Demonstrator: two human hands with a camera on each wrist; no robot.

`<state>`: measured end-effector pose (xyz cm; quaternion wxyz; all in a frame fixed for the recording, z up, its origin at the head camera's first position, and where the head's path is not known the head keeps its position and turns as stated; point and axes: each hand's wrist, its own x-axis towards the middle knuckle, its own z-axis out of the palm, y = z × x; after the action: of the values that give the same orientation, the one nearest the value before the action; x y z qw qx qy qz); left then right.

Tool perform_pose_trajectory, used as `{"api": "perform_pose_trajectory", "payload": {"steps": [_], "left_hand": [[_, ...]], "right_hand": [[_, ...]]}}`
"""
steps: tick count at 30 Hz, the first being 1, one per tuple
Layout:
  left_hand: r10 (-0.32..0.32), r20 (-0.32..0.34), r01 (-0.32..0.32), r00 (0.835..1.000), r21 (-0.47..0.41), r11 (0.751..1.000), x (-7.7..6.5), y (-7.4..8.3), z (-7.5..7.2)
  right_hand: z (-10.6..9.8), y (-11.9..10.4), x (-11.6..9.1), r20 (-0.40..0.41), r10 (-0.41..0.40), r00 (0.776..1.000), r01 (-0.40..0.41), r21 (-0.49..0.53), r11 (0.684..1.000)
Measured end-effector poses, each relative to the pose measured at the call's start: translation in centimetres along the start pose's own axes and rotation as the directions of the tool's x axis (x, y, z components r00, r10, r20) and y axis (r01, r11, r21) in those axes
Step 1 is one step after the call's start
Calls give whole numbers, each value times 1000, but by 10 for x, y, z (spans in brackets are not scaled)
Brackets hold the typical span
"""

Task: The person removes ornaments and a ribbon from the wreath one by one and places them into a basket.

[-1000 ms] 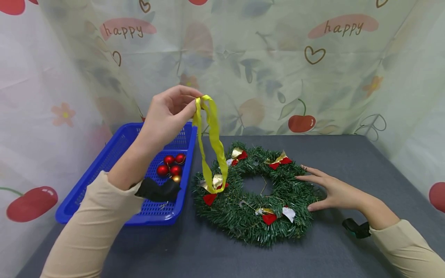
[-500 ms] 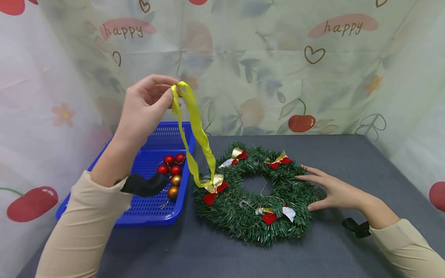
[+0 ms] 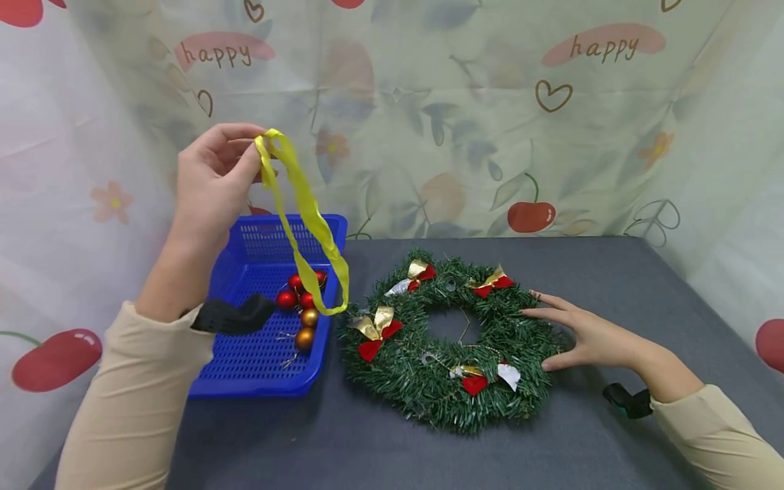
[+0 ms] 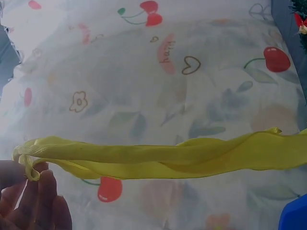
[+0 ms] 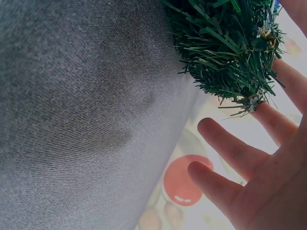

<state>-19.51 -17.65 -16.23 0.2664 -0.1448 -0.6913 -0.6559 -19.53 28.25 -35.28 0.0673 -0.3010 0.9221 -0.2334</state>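
A loop of yellow ribbon (image 3: 314, 224) hangs from my left hand (image 3: 214, 173), pinched at its top between thumb and fingertips, above the blue basket. In the left wrist view the ribbon (image 4: 168, 155) stretches across from the fingers. A green Christmas wreath (image 3: 392, 374) with red, gold and white bows lies flat on the table. My right hand (image 3: 588, 337) rests at the wreath's right edge, fingers spread and fairly straight. In the right wrist view some fingers of the right hand (image 5: 268, 177) touch the green tinsel needles (image 5: 230, 52), while two stand apart from them.
The blue plastic basket (image 3: 269, 391) stands left of the wreath, holding several red baubles (image 3: 286, 299) and gold baubles (image 3: 304, 339). Grey cloth covers the table (image 3: 380, 456). A printed curtain (image 3: 429, 136) encloses the back and sides.
My left hand has moved left and up with the yellow ribbon, from over the wreath's left side to over the basket. The right hand and the wreath have stayed in place.
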Motion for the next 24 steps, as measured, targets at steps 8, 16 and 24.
{"api": "perform_pose_trajectory", "payload": {"steps": [8, 16, 24], "left_hand": [[-33, -49, 32, 998, -26, 999, 2, -7, -14], [-59, -106, 54, 993, -47, 997, 3, -15, -28], [-87, -123, 96, 989, 65, 993, 0, -29, -40]], "right_hand": [[1, 1, 0, -9, -15, 1000, 15, -3, 1000], [2, 1, 0, -7, -13, 1000, 13, 2, 1000], [2, 1, -1, -2, -7, 1000, 7, 14, 1000]]}}
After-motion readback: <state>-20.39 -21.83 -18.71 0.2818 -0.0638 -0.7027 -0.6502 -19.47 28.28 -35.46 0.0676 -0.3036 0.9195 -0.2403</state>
